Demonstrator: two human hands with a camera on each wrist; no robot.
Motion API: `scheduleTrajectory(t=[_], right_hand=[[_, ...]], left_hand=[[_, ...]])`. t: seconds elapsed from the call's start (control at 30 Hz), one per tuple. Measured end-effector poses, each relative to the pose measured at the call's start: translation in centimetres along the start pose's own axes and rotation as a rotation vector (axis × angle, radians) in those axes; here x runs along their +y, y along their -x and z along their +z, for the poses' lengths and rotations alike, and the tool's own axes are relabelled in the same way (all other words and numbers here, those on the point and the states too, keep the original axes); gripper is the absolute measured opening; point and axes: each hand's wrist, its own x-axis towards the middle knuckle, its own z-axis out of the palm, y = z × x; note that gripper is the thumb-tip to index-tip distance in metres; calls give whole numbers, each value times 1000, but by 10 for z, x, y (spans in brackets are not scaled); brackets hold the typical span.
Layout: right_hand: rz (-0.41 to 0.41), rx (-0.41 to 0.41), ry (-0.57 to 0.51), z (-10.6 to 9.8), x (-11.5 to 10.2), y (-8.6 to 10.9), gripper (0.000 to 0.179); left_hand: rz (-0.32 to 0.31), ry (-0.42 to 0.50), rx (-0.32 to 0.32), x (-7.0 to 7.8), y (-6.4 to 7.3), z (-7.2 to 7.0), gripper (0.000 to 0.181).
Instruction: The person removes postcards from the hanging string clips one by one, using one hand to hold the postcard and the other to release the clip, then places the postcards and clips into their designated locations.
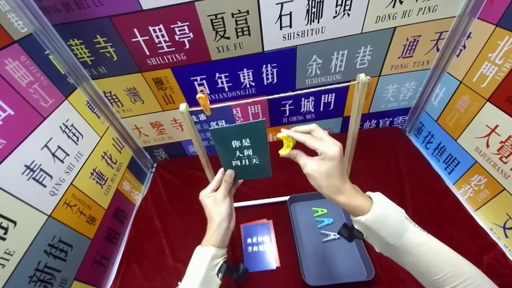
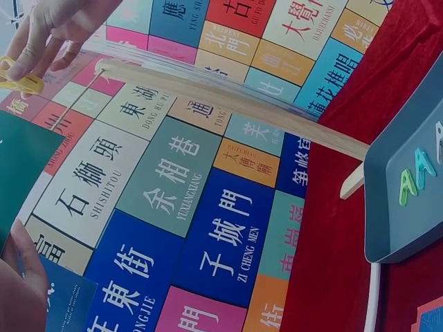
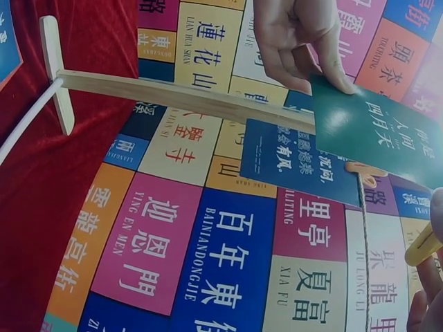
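My left hand (image 1: 220,200) pinches the lower left corner of a dark green card (image 1: 242,150) with white characters, held up in front of the rope (image 1: 276,95). Just right of the card, my right hand (image 1: 324,160) pinches a yellow clothespin (image 1: 286,143) between thumb and fingers. The clothespin is apart from both the card and the rope. Behind the green card, a blue card (image 3: 297,162) hangs from the rope under an orange clothespin (image 1: 203,101). In the head view the green card covers most of that blue card.
A wooden frame (image 1: 355,120) carries the rope between its posts. At front right lies a grey tray (image 1: 332,264) with green (image 1: 319,212), blue (image 1: 324,223) and grey (image 1: 330,236) clothespins. Left of it rests a stack of cards (image 1: 260,246), blue on top, on red cloth (image 1: 160,224).
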Motion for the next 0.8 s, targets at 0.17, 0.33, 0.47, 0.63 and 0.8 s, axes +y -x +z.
scheduleTrajectory(t=[0.17, 0.33, 0.47, 0.63, 0.8], right_hand=[[7, 1, 9, -1, -1, 7, 42], [21, 18, -1, -3, -1, 16, 42], [40, 29, -8, -5, -1, 23, 43], [63, 30, -7, -9, -1, 30, 44], [78, 28, -22, -12, -4, 35, 45]], left_hand=[[-4, 7, 5, 0, 3, 0, 39], [-2, -1, -7, -2, 6, -1, 43], [9, 2, -10, -3, 10, -3, 50], [9, 0, -17, -5, 14, -5, 56], [11, 2, -15, -7, 17, -8, 57]])
